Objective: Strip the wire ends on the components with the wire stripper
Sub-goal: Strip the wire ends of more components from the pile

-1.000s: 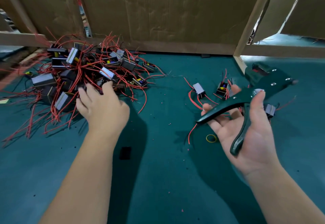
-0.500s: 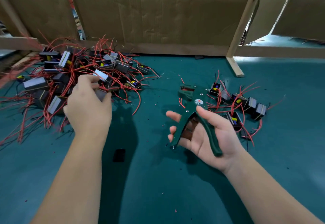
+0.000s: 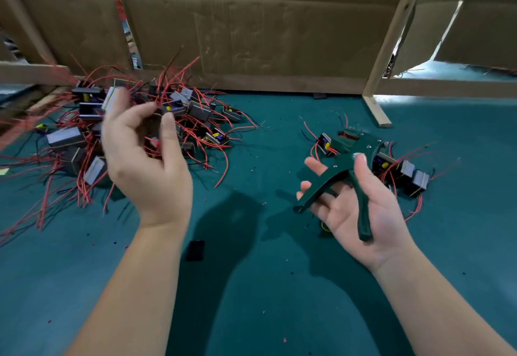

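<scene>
Nearest me, both forearms reach out over the green mat (image 3: 265, 285). A small black tab (image 3: 195, 250) lies on it just beside the left forearm. The right hand (image 3: 361, 216) is palm up with the stripper (image 3: 340, 169) lying across it. The thumb presses on the pivot, one handle runs along the palm and the other crosses the loosely spread fingers. The handles are apart and the head points away from the wrist. The left hand (image 3: 145, 165) is raised, fingers curled. Thumb and forefinger pinch a component (image 3: 171, 109) whose red wires stand up past the fingertips. The fingers are blurred, so I log that grip with some doubt. Below and beyond the left hand sits the pile (image 3: 67, 137) of components in tangled red wire. Just beyond the stripper's head lies a small group (image 3: 414, 179) of components. Farthest are a cardboard wall (image 3: 265, 34) and a wooden post (image 3: 391, 42).
</scene>
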A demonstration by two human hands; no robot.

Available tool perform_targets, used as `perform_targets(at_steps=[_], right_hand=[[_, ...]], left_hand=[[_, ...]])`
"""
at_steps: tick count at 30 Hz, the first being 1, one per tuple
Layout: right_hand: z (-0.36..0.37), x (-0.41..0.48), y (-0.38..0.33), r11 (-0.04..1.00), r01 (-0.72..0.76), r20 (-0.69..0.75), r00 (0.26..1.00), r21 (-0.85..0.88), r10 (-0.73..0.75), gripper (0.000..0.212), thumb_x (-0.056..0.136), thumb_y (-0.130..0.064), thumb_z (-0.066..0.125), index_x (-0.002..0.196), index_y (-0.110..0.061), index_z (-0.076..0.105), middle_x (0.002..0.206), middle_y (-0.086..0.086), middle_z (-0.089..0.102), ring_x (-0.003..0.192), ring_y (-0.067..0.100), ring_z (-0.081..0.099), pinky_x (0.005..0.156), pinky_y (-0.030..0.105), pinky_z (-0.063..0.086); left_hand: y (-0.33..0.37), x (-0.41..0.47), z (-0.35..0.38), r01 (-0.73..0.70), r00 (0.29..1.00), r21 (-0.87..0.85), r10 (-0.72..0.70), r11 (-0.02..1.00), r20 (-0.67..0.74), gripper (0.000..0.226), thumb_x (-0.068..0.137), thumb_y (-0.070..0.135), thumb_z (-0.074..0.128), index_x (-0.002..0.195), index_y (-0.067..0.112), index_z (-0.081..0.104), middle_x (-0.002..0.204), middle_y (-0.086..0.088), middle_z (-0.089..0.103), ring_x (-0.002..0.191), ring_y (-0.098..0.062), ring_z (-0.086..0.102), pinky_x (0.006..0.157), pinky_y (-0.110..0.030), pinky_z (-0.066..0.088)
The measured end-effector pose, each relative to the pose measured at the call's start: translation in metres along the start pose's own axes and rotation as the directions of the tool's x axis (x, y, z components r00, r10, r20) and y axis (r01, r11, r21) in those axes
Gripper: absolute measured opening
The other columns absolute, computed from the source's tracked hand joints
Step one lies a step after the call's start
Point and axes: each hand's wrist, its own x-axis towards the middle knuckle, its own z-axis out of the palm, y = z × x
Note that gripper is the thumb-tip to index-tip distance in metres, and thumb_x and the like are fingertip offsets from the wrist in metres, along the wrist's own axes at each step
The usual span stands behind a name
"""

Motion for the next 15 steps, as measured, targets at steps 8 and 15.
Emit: perform_targets(at_steps=[8, 15], right_hand=[[0.006, -0.01, 0.004, 0.997, -0.063, 0.194, 0.979, -0.041, 0.07, 0.047, 0.089, -0.042, 0.041, 0.119, -0.007, 0.048, 0.128, 0.012, 0.061, 0.079, 0.029, 0.066, 0.074, 0.044, 0.055], [0.006, -0.01, 0.004, 0.994, -0.1, 0.191, 0.976, -0.036, 0.105, 0.061, 0.084, -0.043, 0.051, 0.129, -0.003, 0.047, 0.129, 0.013, 0.061, 0.078, 0.029, 0.066, 0.073, 0.043, 0.056]], left_hand=[[0.041, -0.023, 0.02, 0.678, 0.709, -0.323, -0.47, 0.66, 0.526, 0.017, 0.095, 0.002, 0.052, 0.105, 0.015, 0.06, 0.097, -0.001, 0.067, 0.091, -0.017, 0.064, 0.078, -0.028, 0.052], [0.041, -0.016, 0.019, 0.969, 0.191, -0.246, -0.569, -0.022, 0.8, 0.031, 0.099, 0.005, 0.037, 0.101, 0.015, 0.067, 0.088, 0.003, 0.072, 0.072, -0.013, 0.067, 0.062, -0.03, 0.058]])
